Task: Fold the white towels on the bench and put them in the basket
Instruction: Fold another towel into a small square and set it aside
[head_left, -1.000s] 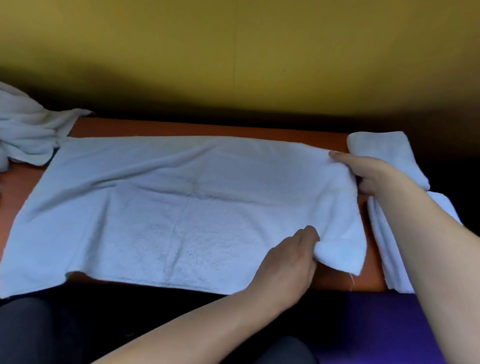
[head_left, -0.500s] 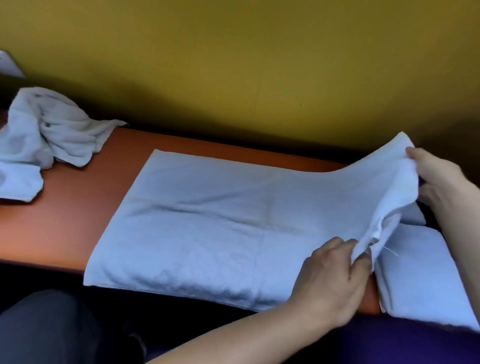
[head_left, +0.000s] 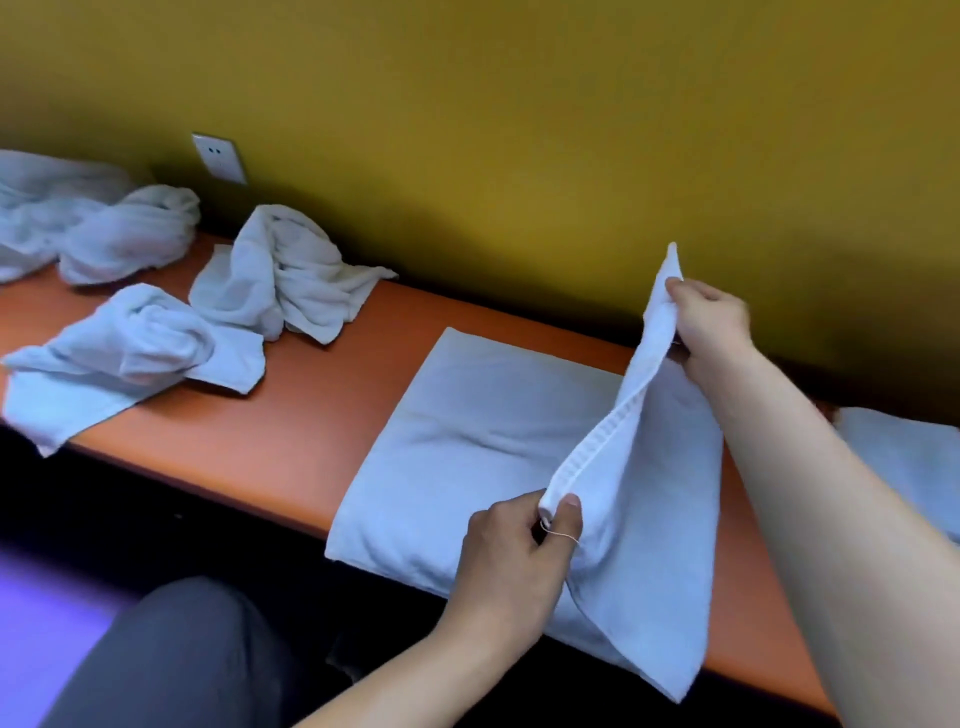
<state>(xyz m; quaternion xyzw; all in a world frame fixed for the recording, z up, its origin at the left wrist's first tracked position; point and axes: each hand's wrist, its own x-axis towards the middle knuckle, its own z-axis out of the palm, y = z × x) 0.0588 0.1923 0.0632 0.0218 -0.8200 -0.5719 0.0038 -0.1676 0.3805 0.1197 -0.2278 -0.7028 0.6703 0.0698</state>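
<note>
Towel (head_left: 483, 441) on bench (head_left: 291, 436) | left hand (head_left: 511, 558) pinches near corner | right hand (head_left: 714, 325) pinches far corner

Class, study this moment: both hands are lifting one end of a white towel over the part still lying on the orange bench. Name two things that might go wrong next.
1. The left hand and right hand pinch only the corners of the white terry towel, so its hemmed edge sags between them and may land crooked.
2. The towel's near edge overhangs the orange bench; a tug might drag it off.
</note>
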